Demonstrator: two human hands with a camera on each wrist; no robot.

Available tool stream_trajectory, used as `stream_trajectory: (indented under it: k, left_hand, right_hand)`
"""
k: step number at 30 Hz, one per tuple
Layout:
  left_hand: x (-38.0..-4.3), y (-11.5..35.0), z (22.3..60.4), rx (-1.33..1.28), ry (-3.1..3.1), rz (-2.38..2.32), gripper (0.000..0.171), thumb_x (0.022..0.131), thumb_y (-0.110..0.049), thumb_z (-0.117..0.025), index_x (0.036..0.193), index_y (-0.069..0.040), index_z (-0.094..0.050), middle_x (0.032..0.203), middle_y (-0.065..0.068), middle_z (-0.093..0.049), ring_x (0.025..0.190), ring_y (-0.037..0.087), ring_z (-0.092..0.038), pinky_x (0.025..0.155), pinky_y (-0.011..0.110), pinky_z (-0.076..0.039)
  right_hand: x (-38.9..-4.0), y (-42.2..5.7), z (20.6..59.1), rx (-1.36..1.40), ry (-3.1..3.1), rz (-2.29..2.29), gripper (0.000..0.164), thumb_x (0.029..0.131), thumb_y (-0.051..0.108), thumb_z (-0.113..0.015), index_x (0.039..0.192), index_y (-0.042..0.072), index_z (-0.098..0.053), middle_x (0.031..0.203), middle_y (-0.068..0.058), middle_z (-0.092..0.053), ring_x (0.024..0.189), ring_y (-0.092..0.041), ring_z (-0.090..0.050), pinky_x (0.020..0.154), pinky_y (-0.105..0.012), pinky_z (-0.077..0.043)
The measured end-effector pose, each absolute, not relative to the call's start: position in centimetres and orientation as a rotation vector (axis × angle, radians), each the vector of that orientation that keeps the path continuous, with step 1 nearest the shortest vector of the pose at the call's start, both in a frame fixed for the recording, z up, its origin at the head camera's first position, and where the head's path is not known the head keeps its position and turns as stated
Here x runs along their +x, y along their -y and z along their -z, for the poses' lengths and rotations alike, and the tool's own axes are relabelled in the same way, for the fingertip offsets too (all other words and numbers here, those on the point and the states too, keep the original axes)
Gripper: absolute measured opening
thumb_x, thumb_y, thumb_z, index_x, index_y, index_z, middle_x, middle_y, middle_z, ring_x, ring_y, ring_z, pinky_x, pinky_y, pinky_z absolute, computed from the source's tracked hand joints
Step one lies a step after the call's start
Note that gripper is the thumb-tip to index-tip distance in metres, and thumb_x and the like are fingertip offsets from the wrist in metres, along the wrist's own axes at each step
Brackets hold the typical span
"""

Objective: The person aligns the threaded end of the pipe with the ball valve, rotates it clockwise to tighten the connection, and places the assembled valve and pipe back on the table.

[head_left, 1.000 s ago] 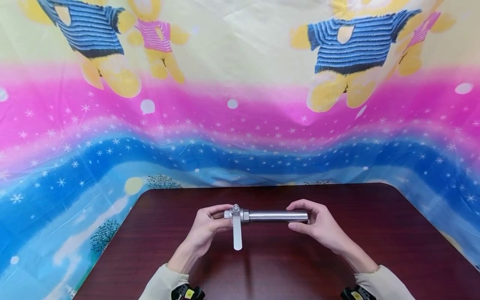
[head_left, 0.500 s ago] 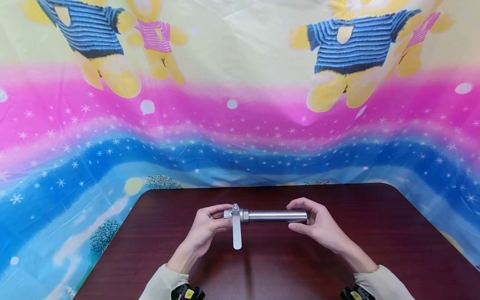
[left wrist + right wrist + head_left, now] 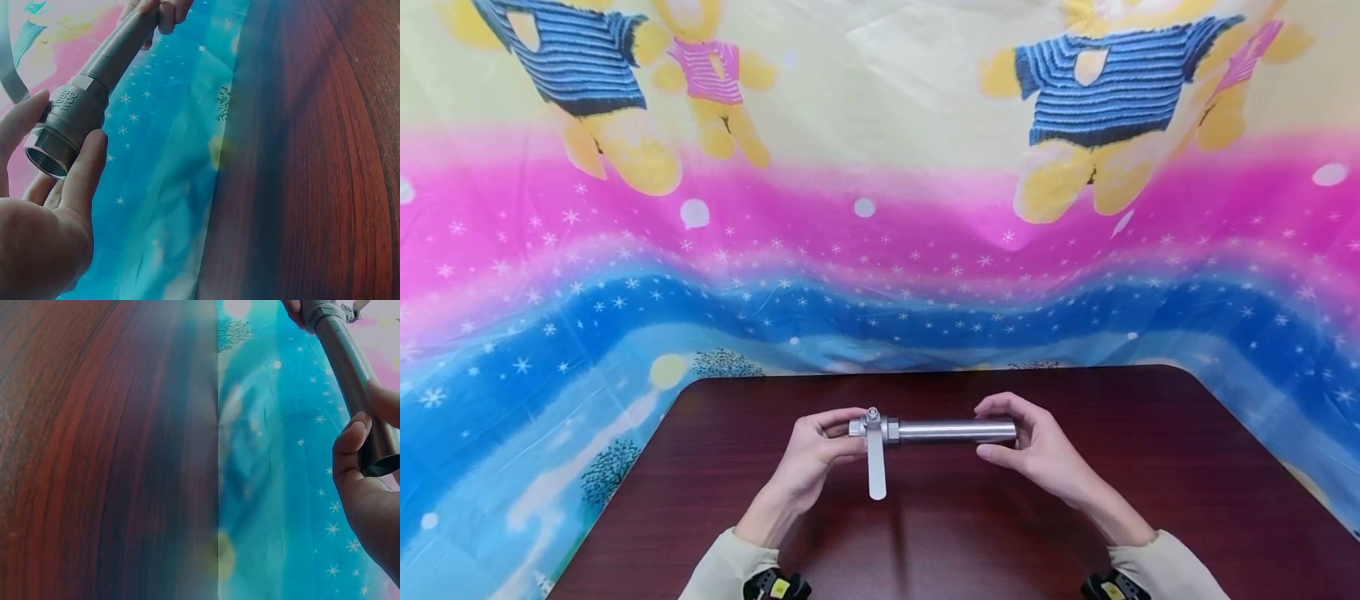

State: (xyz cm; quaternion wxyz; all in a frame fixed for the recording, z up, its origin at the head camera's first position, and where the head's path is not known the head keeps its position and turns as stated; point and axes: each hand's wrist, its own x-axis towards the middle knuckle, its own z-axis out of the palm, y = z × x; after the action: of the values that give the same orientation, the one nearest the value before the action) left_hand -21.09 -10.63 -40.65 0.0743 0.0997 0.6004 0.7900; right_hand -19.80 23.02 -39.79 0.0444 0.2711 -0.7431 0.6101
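A metal ball valve [image 3: 872, 429] with a flat lever handle [image 3: 876, 468] is joined to a smooth steel pipe [image 3: 957, 431], both level above the table. My left hand [image 3: 811, 462] grips the valve body at its left end, thumb and fingers on opposite sides. Raised lettering and a hollow hexagonal end [image 3: 49, 156] show in the left wrist view. At the other end my right hand [image 3: 1041, 450] holds the pipe between thumb and fingers. Its open round mouth [image 3: 382, 465] faces the right palm in the right wrist view. The lever points toward the person.
A dark red wood-grain table [image 3: 970, 533] lies under both hands. Behind it and along its sides hangs a printed cloth [image 3: 880, 242] with bears and snowflakes. Black wrist devices [image 3: 775, 583] sit at the cuffs of light sleeves [image 3: 730, 562].
Almost nothing differs. The valve and pipe shift very slightly, while both hands keep their hold in the same places.
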Motion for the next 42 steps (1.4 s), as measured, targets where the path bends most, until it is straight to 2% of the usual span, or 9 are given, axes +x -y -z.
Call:
stream_trajectory:
  k: [8, 14, 16, 23, 26, 30, 36, 39, 42]
  left_hand:
    - [-21.08, 10.80, 40.66, 0.278, -1.805, -2.375, 0.047, 0.083, 0.011, -0.076, 0.129, 0.011, -0.067, 0.107, 0.016, -0.077, 0.094, 0.021, -0.075, 0.085, 0.038, -0.063]
    - [-21.13, 10.81, 40.85, 0.295, -1.803, -2.378, 0.046, 0.082, 0.011, -0.077, 0.128, 0.011, -0.068, 0.107, 0.016, -0.077, 0.094, 0.021, -0.075, 0.086, 0.039, -0.063]
    - [-21.12, 10.80, 40.90, 0.294, -1.802, -2.380, 0.047, 0.082, 0.011, -0.077, 0.128, 0.011, -0.068, 0.106, 0.016, -0.077, 0.094, 0.022, -0.075, 0.086, 0.040, -0.063]
    - [-21.14, 10.86, 40.82, 0.281, -1.811, -2.379, 0.047, 0.083, 0.011, -0.076, 0.129, 0.011, -0.067, 0.108, 0.017, -0.076, 0.094, 0.022, -0.075, 0.085, 0.038, -0.063]
    - [-21.14, 10.87, 40.73, 0.291, -1.816, -2.374, 0.047, 0.083, 0.010, -0.077, 0.129, 0.011, -0.068, 0.108, 0.017, -0.076, 0.094, 0.022, -0.075, 0.085, 0.039, -0.063]
    - [-21.15, 10.88, 40.74, 0.296, -1.812, -2.373, 0.046, 0.083, 0.011, -0.077, 0.129, 0.011, -0.068, 0.108, 0.017, -0.076, 0.094, 0.022, -0.075, 0.086, 0.039, -0.063]
    - [-21.15, 10.86, 40.78, 0.300, -1.793, -2.376, 0.047, 0.083, 0.012, -0.076, 0.129, 0.012, -0.067, 0.108, 0.017, -0.076, 0.094, 0.022, -0.075, 0.086, 0.040, -0.063]
    - [-21.18, 10.87, 40.74, 0.311, -1.792, -2.378, 0.047, 0.083, 0.011, -0.077, 0.128, 0.012, -0.068, 0.107, 0.017, -0.076, 0.094, 0.023, -0.075, 0.086, 0.040, -0.063]
    - [-21.20, 10.90, 40.73, 0.312, -1.795, -2.379, 0.047, 0.082, 0.011, -0.077, 0.128, 0.011, -0.068, 0.107, 0.017, -0.076, 0.095, 0.023, -0.075, 0.087, 0.041, -0.063]
  right_hand:
    - [-19.87, -22.94, 39.46, 0.658, 2.422, -1.791, 0.027, 0.096, 0.012, -0.079, 0.120, 0.004, -0.071, 0.083, -0.010, -0.065, 0.064, -0.016, -0.059, 0.057, -0.031, -0.054]
    - [-19.98, -22.95, 39.87, 0.794, 2.322, -1.828, 0.038, 0.092, 0.000, -0.080, 0.127, 0.003, -0.066, 0.112, -0.018, -0.067, 0.085, -0.021, -0.069, 0.072, -0.029, -0.060]
    - [-20.03, -22.99, 40.00, 0.860, 2.280, -1.837, 0.041, 0.090, -0.004, -0.079, 0.128, 0.000, -0.063, 0.116, -0.021, -0.066, 0.090, -0.022, -0.070, 0.076, -0.028, -0.060]
    - [-20.03, -23.07, 39.77, 0.744, 2.387, -1.773, 0.030, 0.096, 0.008, -0.078, 0.125, 0.004, -0.069, 0.086, -0.012, -0.067, 0.066, -0.023, -0.064, 0.059, -0.034, -0.058]
    - [-20.08, -23.07, 39.75, 0.747, 2.377, -1.780, 0.035, 0.095, 0.007, -0.078, 0.128, 0.006, -0.067, 0.099, -0.015, -0.069, 0.069, -0.024, -0.065, 0.060, -0.036, -0.059]
    - [-20.17, -23.10, 39.98, 0.842, 2.296, -1.825, 0.042, 0.091, -0.002, -0.080, 0.129, 0.004, -0.063, 0.112, -0.021, -0.067, 0.073, -0.020, -0.065, 0.057, -0.031, -0.056]
    - [-20.18, -23.13, 39.89, 0.773, 2.377, -1.805, 0.029, 0.095, 0.004, -0.078, 0.123, 0.003, -0.068, 0.089, -0.016, -0.067, 0.065, -0.022, -0.062, 0.058, -0.033, -0.057]
    - [-20.20, -23.06, 39.78, 0.706, 2.427, -1.795, 0.026, 0.098, 0.011, -0.076, 0.122, 0.005, -0.070, 0.088, -0.016, -0.067, 0.066, -0.024, -0.063, 0.061, -0.035, -0.059]
    - [-20.28, -22.99, 39.78, 0.734, 2.399, -1.814, 0.030, 0.096, 0.008, -0.078, 0.124, 0.005, -0.068, 0.096, -0.019, -0.067, 0.069, -0.024, -0.064, 0.061, -0.033, -0.059]
